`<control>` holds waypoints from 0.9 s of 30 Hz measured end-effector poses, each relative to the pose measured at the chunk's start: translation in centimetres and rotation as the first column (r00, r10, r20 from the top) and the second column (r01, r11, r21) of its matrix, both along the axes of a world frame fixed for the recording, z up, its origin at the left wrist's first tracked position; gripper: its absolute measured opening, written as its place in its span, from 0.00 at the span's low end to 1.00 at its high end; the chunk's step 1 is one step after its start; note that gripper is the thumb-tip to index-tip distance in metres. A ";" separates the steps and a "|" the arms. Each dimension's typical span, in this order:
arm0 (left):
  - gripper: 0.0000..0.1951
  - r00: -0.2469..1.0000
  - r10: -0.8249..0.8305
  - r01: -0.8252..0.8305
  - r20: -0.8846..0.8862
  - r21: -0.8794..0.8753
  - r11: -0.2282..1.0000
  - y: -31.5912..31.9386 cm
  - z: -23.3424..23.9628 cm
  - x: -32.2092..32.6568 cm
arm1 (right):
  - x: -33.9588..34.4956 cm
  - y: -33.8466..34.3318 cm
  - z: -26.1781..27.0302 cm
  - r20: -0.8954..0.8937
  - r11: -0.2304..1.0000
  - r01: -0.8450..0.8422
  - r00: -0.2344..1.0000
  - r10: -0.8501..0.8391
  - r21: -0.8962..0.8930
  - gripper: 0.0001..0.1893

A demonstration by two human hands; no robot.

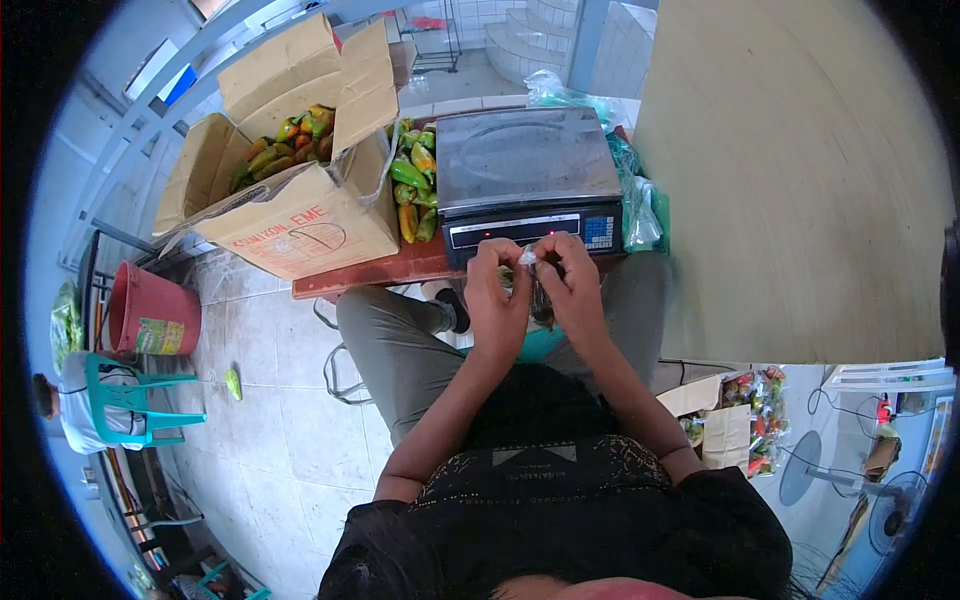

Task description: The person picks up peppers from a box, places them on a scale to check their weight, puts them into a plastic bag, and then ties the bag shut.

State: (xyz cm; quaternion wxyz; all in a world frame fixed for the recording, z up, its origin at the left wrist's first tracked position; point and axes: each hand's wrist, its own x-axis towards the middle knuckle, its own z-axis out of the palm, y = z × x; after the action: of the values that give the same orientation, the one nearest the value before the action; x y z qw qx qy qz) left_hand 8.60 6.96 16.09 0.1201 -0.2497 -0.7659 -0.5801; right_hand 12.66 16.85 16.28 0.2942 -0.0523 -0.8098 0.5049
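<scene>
My left hand [496,300] and my right hand [574,289] pinch the gathered top of a clear plastic bag [529,256] between thumbs and fingertips. Below my fingers the bag hangs down between my knees, and its contents are mostly hidden by my hands. Just beyond them stands a digital weighing scale [529,161] with a bare metal pan and lit red digits. Green and orange peppers [414,176] lie left of the scale. More peppers [292,142] fill part of an open cardboard box [315,225], which bears red writing.
The box and scale stand on a red-brown bench [352,277]. Plastic bags [637,195] lie right of the scale, beside a large tan panel [795,180]. At left are a red bucket [161,307] and a person on a teal chair [112,405]. Bagged peppers [761,420] and a fan [892,517] are behind right.
</scene>
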 end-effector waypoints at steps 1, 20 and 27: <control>0.07 1.000 0.012 -0.013 0.008 0.017 1.000 0.1 -0.1 -0.1 | -0.1 0.4 -0.3 0.023 0.997 -0.062 0.998 0.063 -0.056 0.06; 0.06 0.980 -0.197 0.197 -0.007 -0.005 0.980 0.0 -0.2 -0.6 | 0.2 1.7 -1.9 0.044 0.549 -0.109 0.965 0.258 -0.828 0.05; 0.06 0.987 -0.149 0.153 0.067 -0.062 0.986 0.1 -0.5 -0.2 | 0.5 1.4 -1.8 0.045 0.726 -0.095 0.984 0.171 -0.681 0.04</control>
State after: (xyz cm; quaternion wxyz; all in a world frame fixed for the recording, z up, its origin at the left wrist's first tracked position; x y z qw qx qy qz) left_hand 8.43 7.04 15.59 0.0434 -0.2930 -0.7672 -0.5690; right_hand 13.11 18.21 14.52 0.1752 -0.1238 -0.5870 0.7806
